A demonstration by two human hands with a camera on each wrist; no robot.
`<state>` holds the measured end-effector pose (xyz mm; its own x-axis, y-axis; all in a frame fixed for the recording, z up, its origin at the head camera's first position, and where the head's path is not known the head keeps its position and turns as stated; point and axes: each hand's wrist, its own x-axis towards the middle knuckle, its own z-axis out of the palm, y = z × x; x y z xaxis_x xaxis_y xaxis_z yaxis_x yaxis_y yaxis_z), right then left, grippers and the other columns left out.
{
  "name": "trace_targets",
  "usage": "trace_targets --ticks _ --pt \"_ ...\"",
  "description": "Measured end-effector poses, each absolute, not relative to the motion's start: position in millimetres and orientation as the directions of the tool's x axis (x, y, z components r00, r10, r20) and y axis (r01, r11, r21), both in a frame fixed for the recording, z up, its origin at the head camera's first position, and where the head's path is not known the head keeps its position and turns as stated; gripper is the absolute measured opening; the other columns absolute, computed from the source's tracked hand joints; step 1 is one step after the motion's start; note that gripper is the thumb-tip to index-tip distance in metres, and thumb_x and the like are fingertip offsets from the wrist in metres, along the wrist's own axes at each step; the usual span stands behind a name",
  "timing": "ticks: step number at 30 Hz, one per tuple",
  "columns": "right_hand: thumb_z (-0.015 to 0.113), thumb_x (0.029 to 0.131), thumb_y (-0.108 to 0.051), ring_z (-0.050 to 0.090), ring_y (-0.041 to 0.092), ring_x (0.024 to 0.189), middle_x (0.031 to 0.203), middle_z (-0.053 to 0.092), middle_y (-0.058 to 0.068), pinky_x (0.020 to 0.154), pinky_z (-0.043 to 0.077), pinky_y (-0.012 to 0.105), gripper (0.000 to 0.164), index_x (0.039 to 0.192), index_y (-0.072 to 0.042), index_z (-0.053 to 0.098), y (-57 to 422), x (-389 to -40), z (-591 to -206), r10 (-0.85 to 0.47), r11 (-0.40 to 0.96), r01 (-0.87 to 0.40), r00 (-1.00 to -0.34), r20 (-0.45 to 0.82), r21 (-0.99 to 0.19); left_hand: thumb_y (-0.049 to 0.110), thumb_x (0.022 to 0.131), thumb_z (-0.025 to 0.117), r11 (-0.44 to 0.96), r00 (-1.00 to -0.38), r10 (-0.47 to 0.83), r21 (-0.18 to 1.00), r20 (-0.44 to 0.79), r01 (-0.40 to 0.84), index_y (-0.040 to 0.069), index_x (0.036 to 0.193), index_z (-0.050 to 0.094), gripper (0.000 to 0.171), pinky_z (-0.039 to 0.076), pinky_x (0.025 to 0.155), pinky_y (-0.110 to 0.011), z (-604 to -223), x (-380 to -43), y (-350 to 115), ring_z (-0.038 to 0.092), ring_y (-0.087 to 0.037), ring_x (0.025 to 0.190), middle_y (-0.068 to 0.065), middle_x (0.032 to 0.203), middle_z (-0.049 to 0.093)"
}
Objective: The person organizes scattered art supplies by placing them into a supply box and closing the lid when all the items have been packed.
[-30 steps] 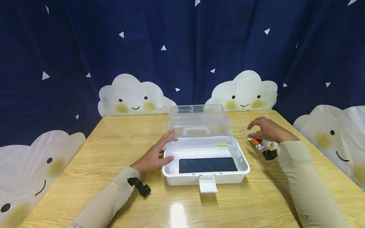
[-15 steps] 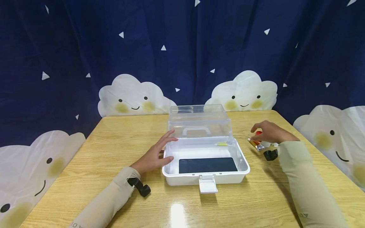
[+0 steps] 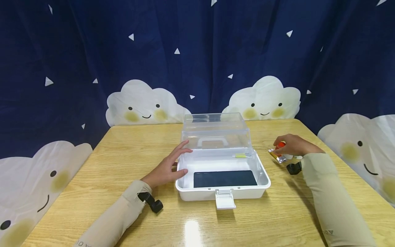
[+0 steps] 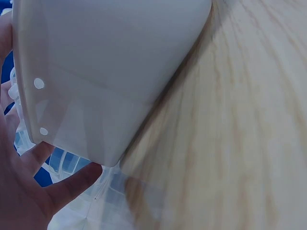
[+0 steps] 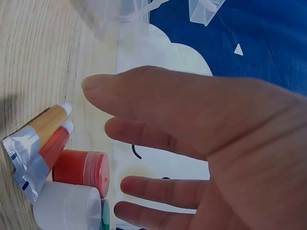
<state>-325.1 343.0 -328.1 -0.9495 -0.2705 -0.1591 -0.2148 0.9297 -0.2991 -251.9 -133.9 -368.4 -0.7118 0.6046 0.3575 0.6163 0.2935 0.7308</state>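
Storage box point(image 3: 195, 195) mid-table, its front well in from the near edge of the wood-grain table point(image 3: 139, 147); strip of wood btwn it & the paint tubes point(image 5: 50, 124) to the right. Box = glossy white plastic, rounded corners; clear lid point(image 3: 214, 123) tipped back at far side, front latch point(image 3: 225, 200) down. Dark flat slab point(image 3: 225, 179) inside, near side. L hand point(image 3: 166, 169): fingers spread at left rim, no grip. R hand point(image 3: 291, 145): loose, nothing held, just by tubes w/ crimped silvery ends. Red jar point(image 5: 72, 167) & white jar point(image 5: 67, 206), cyl., beside tubes; hand partly hides them from above.
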Motion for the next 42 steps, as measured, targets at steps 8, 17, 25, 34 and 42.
trace_targets --ticks 8,17,25,34,42 --pt "0.069 0.087 -0.036 0.053 0.028 0.089 0.105 0.061 0.015 0.073 0.048 0.037 0.051 0.120 0.002 0.060 345.4 -325.7 -329.9 -0.256 0.931 -0.184 -0.945 -0.203 -0.315 0.009 0.089 0.065 0.293 -0.707 0.606 0.724 0.364 0.624 0.010 0.143 0.039 0.059 0.044 0.098 -0.056 -369.8 -253.0 -134.2 0.021 -0.033 0.144 -0.007 0.162 0.008" --pt "0.071 0.086 -0.037 0.054 0.028 0.090 0.110 0.061 0.018 0.071 0.049 0.036 0.052 0.119 0.001 0.060 346.7 -324.7 -328.8 -0.237 0.930 -0.156 -0.947 -0.216 -0.333 0.008 0.089 0.064 0.297 -0.710 0.604 0.724 0.362 0.622 0.010 0.143 0.040 0.059 0.044 0.098 -0.055 -369.2 -253.3 -134.2 0.021 -0.032 0.144 -0.007 0.162 0.008" --pt "0.069 0.087 -0.034 0.056 0.026 0.088 0.106 0.063 0.015 0.072 0.050 0.038 0.044 0.114 0.000 0.062 346.4 -325.0 -329.1 -0.259 0.927 -0.174 -0.938 -0.232 -0.332 0.008 0.089 0.065 0.292 -0.707 0.606 0.725 0.364 0.624 0.009 0.143 0.040 0.059 0.044 0.098 -0.056 -369.2 -253.0 -134.3 0.021 -0.033 0.144 -0.008 0.162 0.008" --pt "0.069 0.088 -0.031 0.057 0.024 0.087 0.103 0.065 0.010 0.073 0.050 0.039 0.034 0.109 -0.004 0.066 346.6 -327.2 -331.4 -0.284 0.924 -0.198 -0.929 -0.238 -0.326 0.008 0.089 0.064 0.295 -0.708 0.605 0.724 0.363 0.623 0.009 0.143 0.040 0.059 0.043 0.098 -0.058 -368.8 -252.3 -134.0 0.021 -0.034 0.143 -0.009 0.161 0.008" --pt "0.069 0.087 -0.028 0.055 0.025 0.085 0.100 0.064 0.010 0.071 0.049 0.037 0.031 0.107 -0.005 0.068 345.2 -326.5 -331.9 -0.293 0.923 -0.213 -0.928 -0.228 -0.319 0.008 0.089 0.065 0.296 -0.713 0.602 0.728 0.360 0.618 0.010 0.143 0.040 0.059 0.043 0.098 -0.057 -369.2 -252.8 -133.9 0.020 -0.033 0.144 -0.008 0.162 0.008"
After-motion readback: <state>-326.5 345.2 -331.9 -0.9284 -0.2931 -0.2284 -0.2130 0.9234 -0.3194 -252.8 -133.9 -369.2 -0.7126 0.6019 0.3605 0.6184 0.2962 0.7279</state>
